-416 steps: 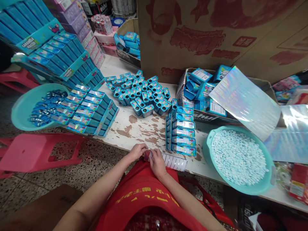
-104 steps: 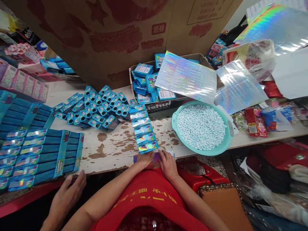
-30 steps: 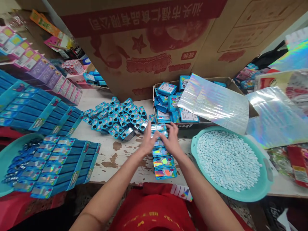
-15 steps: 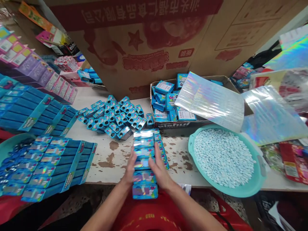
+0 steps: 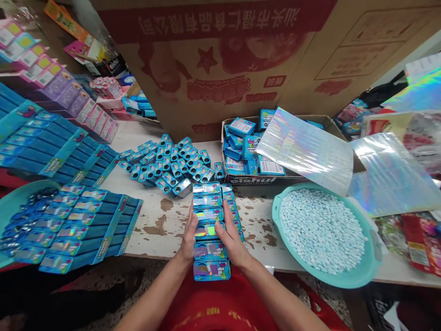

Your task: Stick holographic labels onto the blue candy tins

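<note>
Both hands, left [image 5: 189, 234] and right [image 5: 231, 239]: grip closed around a row of glossy blue tins [image 5: 209, 225] at the near edge of the chipped white desk [image 5: 155, 236]. Bare, flaking surface lies left; smooth, round-rimmed teal basin [image 5: 322, 234] right.

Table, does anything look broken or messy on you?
Yes, the table looks worn: its white paint seems chipped, leaving brown patches. A shiny sheet lies crooked over the open carton. The held boxes look fine.
</note>
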`<act>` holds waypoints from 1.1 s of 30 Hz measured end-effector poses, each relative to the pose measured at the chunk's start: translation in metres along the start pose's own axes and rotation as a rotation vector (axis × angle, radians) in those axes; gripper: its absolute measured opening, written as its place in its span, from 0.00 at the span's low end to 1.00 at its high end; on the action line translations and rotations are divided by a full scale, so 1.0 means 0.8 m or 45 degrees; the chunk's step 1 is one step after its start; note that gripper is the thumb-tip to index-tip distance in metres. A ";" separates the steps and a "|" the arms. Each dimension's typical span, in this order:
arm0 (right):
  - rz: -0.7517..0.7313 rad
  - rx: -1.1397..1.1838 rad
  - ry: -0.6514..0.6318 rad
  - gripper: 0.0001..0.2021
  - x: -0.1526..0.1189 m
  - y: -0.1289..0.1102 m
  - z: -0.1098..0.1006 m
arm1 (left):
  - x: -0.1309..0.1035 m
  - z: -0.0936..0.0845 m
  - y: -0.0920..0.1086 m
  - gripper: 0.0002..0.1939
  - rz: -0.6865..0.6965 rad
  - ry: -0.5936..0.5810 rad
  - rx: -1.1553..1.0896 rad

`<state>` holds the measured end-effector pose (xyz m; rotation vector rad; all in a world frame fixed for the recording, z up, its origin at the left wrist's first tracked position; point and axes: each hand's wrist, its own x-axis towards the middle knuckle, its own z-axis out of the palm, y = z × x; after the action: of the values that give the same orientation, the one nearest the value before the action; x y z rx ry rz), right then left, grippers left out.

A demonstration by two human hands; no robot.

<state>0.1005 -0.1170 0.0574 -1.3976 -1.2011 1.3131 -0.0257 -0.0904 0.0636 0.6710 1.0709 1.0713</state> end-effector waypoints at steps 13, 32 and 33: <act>0.192 0.111 -0.192 0.41 0.031 0.107 0.231 | -0.006 -0.211 0.012 0.32 -0.246 0.363 0.293; 0.116 0.046 -0.332 0.26 0.019 0.094 0.220 | -0.082 -0.149 0.000 0.14 0.940 0.208 1.481; 0.045 0.082 -0.348 0.19 -0.007 0.095 0.183 | -0.081 -0.142 -0.014 0.13 0.831 0.049 1.459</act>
<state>-0.0384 -0.1399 -0.0286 -1.2263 -1.3039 1.5917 -0.1328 -0.1602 0.0356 2.0206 1.5233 0.9203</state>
